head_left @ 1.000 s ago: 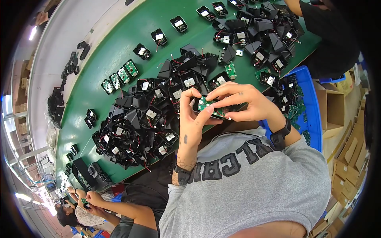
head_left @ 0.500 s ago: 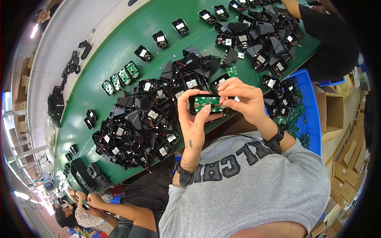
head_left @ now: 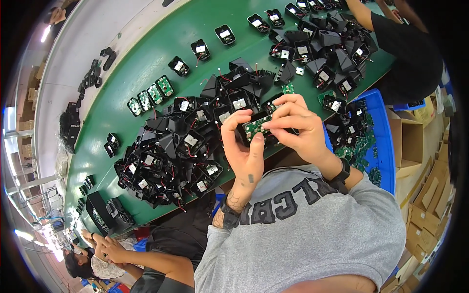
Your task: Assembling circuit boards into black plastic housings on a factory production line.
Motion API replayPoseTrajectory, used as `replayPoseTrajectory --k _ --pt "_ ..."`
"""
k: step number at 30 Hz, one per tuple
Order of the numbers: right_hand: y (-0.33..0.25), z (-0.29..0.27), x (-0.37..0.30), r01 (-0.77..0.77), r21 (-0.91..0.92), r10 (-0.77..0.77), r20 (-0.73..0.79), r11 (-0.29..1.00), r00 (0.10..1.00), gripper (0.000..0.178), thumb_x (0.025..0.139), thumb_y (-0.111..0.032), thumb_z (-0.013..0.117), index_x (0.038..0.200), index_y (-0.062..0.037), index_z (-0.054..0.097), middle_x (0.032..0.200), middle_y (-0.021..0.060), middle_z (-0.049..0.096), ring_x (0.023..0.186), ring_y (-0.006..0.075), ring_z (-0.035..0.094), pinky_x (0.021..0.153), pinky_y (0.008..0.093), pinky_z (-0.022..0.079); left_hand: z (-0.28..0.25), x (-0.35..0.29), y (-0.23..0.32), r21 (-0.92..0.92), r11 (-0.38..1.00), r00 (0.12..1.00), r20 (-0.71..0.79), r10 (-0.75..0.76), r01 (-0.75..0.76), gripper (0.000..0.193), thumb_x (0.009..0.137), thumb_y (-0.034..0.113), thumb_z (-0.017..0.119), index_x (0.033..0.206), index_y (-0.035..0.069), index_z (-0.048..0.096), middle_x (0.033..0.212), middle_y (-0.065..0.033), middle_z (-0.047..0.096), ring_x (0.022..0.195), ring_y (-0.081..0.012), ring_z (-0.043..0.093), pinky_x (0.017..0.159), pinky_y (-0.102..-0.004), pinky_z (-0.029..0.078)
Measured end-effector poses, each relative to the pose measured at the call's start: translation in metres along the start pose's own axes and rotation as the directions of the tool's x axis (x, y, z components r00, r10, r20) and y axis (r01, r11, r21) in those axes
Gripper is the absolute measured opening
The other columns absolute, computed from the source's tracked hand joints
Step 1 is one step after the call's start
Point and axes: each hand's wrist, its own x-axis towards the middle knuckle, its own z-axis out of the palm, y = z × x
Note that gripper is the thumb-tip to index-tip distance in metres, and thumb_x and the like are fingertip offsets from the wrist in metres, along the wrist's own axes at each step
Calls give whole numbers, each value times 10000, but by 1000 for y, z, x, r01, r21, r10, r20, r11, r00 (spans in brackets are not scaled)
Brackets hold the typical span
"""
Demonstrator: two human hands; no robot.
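My left hand [head_left: 244, 154] is closed around a small black plastic housing, mostly covered by my fingers. A green circuit board [head_left: 255, 128] lies tilted at the housing's open side, my left thumb pressing on its near edge. My right hand [head_left: 300, 127] pinches at the board's right end with thumb and index finger. Whatever is between those fingertips is hidden. Just beyond my hands sits a heap of black housings [head_left: 190, 139] with white parts inside and thin red and black wires.
Finished-looking rows of housings, some with green boards [head_left: 155, 94], stand across the green table [head_left: 132, 78]. A second heap [head_left: 325, 46] lies far right, near another person's arm [head_left: 360, 14]. A blue bin [head_left: 388, 146] with boards and an open cardboard box [head_left: 409, 141] stand at right.
The circuit board has tilted and shows less of its face. My right fingertips have shifted left onto its end; the red wire seen there before is no longer visible.
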Motion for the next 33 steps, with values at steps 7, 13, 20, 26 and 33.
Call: replayPoseTrajectory --k 7,13,20,26,33 --pt "-4 3 1 -144 144 146 -2 979 989 279 701 42 710 933 -31 576 1022 98 571 944 151 603 838 294 487 0 3 2 327 900 955 28 296 -288 356 738 10 645 1084 17 560 1144 -172 567 1055 -278 544 908 -375 441" --pt "-3 0 3 -126 131 117 77 983 990 298 694 54 707 848 -58 478 1045 117 546 949 134 596 821 272 485 -1 3 4 391 854 936 67 347 -344 400 708 -29 654 1093 37 567 1130 -179 571 1017 -290 560 846 -376 480" --pt "0 2 3 -141 148 131 75 979 989 311 693 51 690 807 -82 433 874 78 601 1066 161 499 830 275 468 0 3 4 430 825 928 97 360 -365 425 696 -47 657 1102 45 567 1129 -176 574 1002 -290 564 826 -373 489" --pt "-2 1 5 -190 162 178 84 968 980 315 681 62 673 787 -84 415 873 64 583 1019 162 521 820 282 469 0 2 4 528 747 910 148 387 -404 373 687 -35 690 1039 61 610 1111 -157 584 940 -278 601 734 -347 524" --pt "2 -19 22 -430 188 334 391 883 858 263 671 2 658 764 -58 420 795 29 537 868 133 517 726 275 433 1 0 4 531 744 913 246 324 -407 337 675 -19 695 990 80 628 1081 -112 597 837 -249 638 643 -333 543"
